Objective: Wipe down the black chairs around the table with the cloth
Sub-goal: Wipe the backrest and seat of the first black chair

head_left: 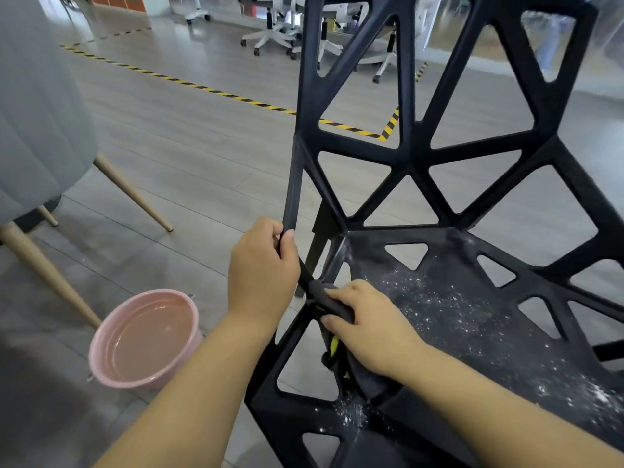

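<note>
Left grip (261, 271) clamped round black chair (410, 165) side strut. Right grip (368, 329) holds bunched cloth (327, 297) at seat's left edge. White grit (439, 298) covers the seat; a careless sweep risks pushing it through the cut-outs onto floor (189, 157), or into basin (135, 383).

No readable text, label, brand or number in view. Only sign-like marking: yellow-and-black striped hazard tape (216, 90) on grey plank floor (169, 184), well beyond left hand (261, 275). It runs on behind black plastic lattice chair (410, 163), where it turns a corner.
</note>
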`<state>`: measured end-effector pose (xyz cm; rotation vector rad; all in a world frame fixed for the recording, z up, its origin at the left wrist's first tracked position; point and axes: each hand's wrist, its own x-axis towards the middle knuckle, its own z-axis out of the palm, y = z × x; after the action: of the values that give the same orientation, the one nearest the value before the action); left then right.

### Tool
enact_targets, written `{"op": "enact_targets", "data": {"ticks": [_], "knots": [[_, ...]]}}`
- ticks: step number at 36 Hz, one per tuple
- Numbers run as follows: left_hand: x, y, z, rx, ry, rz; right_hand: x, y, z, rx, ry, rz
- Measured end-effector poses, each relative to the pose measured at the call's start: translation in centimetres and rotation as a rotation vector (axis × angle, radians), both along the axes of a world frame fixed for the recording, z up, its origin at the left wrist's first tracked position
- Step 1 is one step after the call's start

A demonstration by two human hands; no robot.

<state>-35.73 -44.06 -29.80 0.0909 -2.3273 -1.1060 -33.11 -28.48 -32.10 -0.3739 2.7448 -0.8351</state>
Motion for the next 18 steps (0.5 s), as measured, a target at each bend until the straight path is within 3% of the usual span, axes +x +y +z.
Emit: {"op": "enact_targets", "data": {"ticks": [7,12,18], "knots": [[-3.0,1.3,-0.2,0.005,0.024,-0.030,-6.2,1.1,-1.9,0.135,0.094,-0.365],[-4.5,1.5,-0.3,-0.020,0.036,-0.025,-6.6,0.5,-1.9,0.157,0.074,-0.367],[-4.5,1.3,-0.3,0.007,0.045,-0.040,0.1,-0.9,0.4,0.104,0.069,-0.200]]}}
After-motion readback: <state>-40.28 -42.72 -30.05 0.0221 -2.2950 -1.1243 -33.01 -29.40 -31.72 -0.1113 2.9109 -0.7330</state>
